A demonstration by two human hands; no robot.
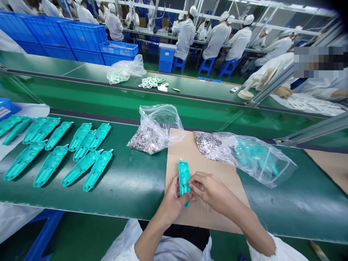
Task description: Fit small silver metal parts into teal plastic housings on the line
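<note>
Teal plastic housing (pixel 184 181) held over cardboard sheet (pixel 179 145), long axis running approx. fore-aft, small tip end pointing away from person; pinched betw. left hand (pixel 174 199) and right hand (pixel 209 188), fingers pressed on it. Clear bag (pixel 154 134) of silver bits at cardboard's far left corner; 2nd clear bag (pixel 252 159) to right holds silver bits + teal parts. Rows of teal housings (pixel 54 152) lie on green belt (pixel 130 181), left.

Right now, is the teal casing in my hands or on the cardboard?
In your hands: the left hand and right hand grip the teal casing above the cardboard.
</note>
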